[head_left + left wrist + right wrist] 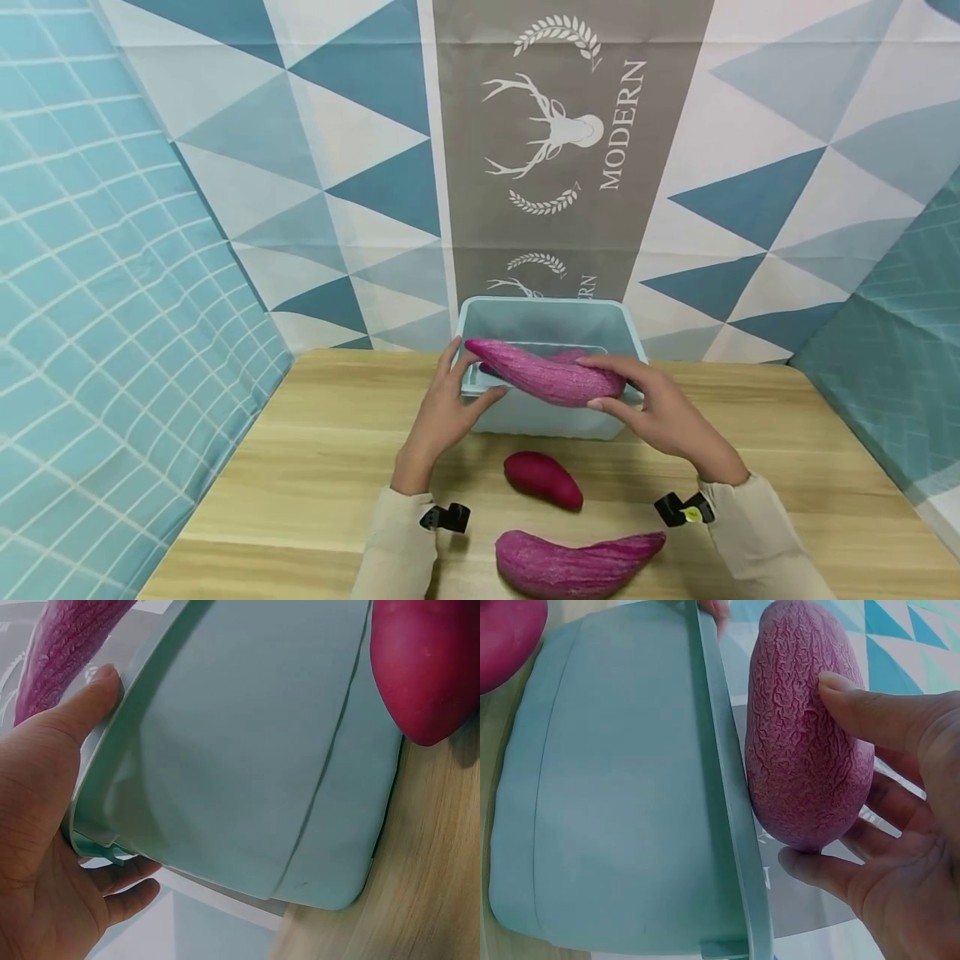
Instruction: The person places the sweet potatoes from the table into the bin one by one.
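from my seat behind the head camera, i watch a light blue bin (551, 421) by the middle of the table's (330, 467) far edge. inside it i make out another purple piece (567, 356); most of it is hidden, so i can't fairly say what it is. over the bin's front rim the right hand (667, 408) pinches the blunt end of a wrinkled purple eggplant (551, 375), thumb against fingers, with its pointed end toward the left. the left hand (444, 408), well apart from the right, grips the bin's left front corner, just beside that point. between bin and near edge, a smooth dark red tuber (542, 479) lies on the table; a second eggplant (566, 568) lies closer to the near edge.
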The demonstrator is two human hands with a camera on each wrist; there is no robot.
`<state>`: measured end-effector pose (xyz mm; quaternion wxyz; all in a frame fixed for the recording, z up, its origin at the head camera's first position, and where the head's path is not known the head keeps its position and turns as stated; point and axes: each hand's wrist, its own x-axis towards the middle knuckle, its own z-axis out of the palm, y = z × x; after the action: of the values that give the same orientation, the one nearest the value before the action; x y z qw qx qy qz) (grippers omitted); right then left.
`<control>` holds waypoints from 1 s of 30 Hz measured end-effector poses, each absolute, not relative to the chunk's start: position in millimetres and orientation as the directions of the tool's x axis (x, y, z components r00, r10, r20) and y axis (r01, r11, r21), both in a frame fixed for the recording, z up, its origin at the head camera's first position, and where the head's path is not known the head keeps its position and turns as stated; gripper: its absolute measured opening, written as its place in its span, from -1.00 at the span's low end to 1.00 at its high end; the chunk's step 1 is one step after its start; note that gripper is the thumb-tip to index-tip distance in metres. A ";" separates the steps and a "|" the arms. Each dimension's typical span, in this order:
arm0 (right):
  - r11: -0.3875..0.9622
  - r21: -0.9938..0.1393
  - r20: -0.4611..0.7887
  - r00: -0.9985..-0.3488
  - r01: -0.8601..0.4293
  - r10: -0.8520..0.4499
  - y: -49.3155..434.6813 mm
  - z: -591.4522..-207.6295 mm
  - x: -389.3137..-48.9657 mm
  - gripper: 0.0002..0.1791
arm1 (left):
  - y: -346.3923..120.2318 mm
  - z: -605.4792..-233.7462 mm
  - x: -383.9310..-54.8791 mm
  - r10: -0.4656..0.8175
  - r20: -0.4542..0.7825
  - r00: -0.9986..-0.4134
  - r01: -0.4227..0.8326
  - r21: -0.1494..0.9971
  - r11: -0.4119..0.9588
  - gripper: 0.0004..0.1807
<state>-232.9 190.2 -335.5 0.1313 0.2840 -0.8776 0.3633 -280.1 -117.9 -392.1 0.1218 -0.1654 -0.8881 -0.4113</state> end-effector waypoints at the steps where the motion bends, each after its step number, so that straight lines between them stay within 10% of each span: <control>1: 0.570 -0.564 0.444 -0.802 -0.597 -0.400 190.5 -335.9 -236.0 -0.44 | -117.5 -392.0 -280.4 0.196 0.348 -0.917 0.392 0.691 0.608 -0.31; 30: 0.618 -0.590 0.343 -0.855 -0.519 -0.390 179.2 -346.0 -306.0 -0.48 | -115.4 -390.8 -280.3 0.175 0.309 -0.935 0.349 0.708 0.614 -0.31</control>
<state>-306.0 179.2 -346.0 0.0908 0.2539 -0.8950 0.3554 -280.3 -115.4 -390.8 0.1050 -0.1467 -0.8922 -0.4141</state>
